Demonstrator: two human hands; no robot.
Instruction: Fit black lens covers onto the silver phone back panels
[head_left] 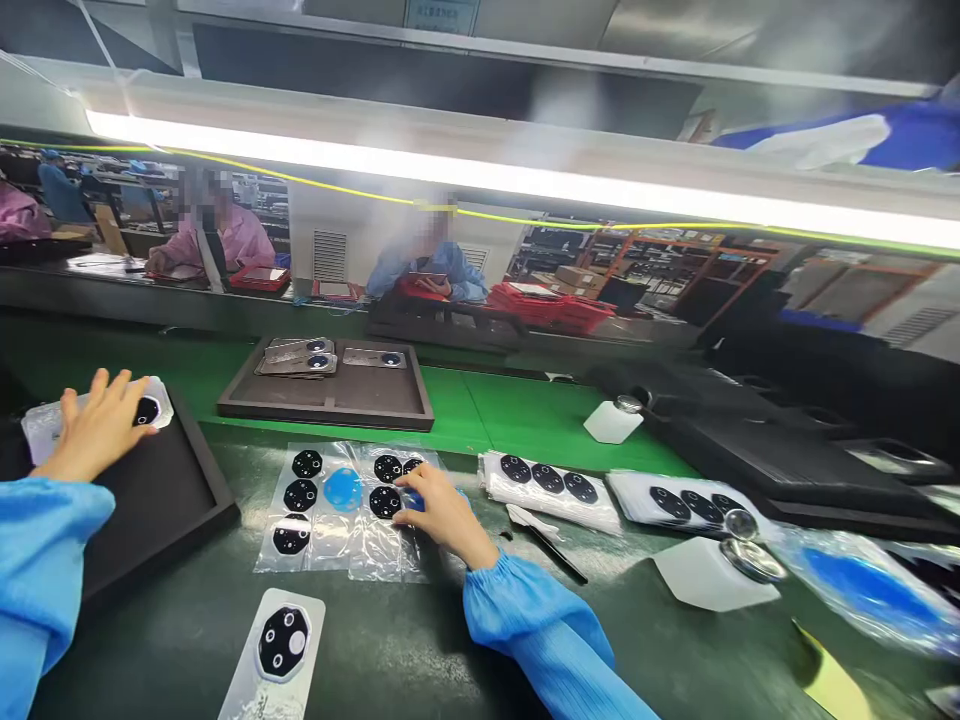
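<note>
Across the whole lower view: dark workbench [405,640], a green strip [480,410] along its far part. Large black tray [161,505] at left, cut off by the frame. Smaller rear tray [375,393] on the green, pale plates with dark round patches lying in both of its halves. Clear film sheets [326,550] flat on the bench between the two hands. Two bundles of film with black discs showing, one [551,503] near the right hand, the other [679,505] farther right.

Left hand [97,425]: laid over a pale plate [160,402] at the black tray; fingers spread, thumb toward the plate's near edge; cannot tell whether it grips. Right hand [442,512]: thumb and forefinger apart at the film's right part, beside the black discs [385,502]; cannot tell whether the tips hold anything. Loose plate [264,692] face up at the near bench edge, its black patch ringed with lens-like circles.

White bottle [716,578] with metal top right of the right forearm. Dark slim tool [559,555] between the forearm and the near bundle. Blue round patch [343,489] on the film, between disc columns.
</note>
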